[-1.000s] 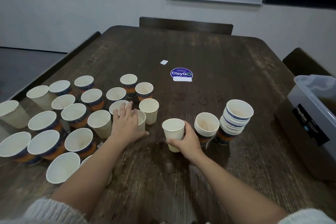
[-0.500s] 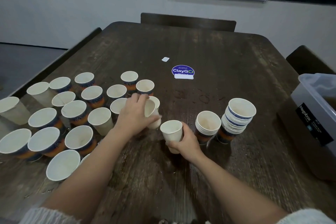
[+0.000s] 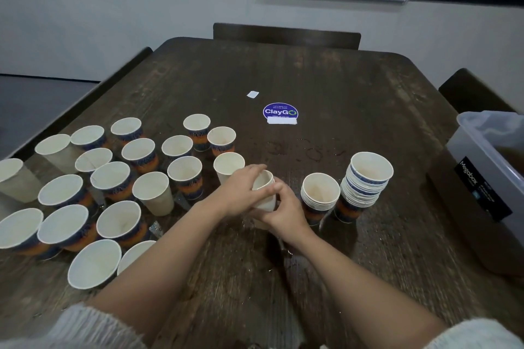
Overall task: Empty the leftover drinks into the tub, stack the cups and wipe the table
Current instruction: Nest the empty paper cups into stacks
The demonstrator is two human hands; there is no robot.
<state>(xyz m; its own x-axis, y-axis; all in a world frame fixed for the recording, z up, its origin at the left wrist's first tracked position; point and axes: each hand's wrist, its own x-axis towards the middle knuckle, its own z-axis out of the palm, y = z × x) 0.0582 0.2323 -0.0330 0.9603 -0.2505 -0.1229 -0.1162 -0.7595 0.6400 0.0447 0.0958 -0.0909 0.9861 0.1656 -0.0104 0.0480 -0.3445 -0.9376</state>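
Both hands meet on plain white paper cups at table centre. Left hand [image 3: 241,191] curls over the rim of one white paper cup [image 3: 265,188], tilted, apparently nesting it into a second cup that the right hand [image 3: 283,207] grips from below; that lower cup is mostly hidden by fingers. Held low and close together, likely so one slides into the other without tipping.

Just right of the hands: two stacks, a shorter stack of blue-and-orange printed cups [image 3: 320,197] and a taller leaning stack [image 3: 365,184], touching or nearly so. Probably parked there to keep finished cups near the translucent grey plastic tub [image 3: 482,150] at the table's right edge, brown liquid inside.

Left side: roughly nineteen loose single cups [image 3: 113,178] standing upright, mixed plain and printed, none look full; exact count unsure at the frame edge.

Dark wooden table [image 3: 340,88] shows wet rings and droplets, so wiping is not done. Round blue sticker [image 3: 280,112] mid-table.
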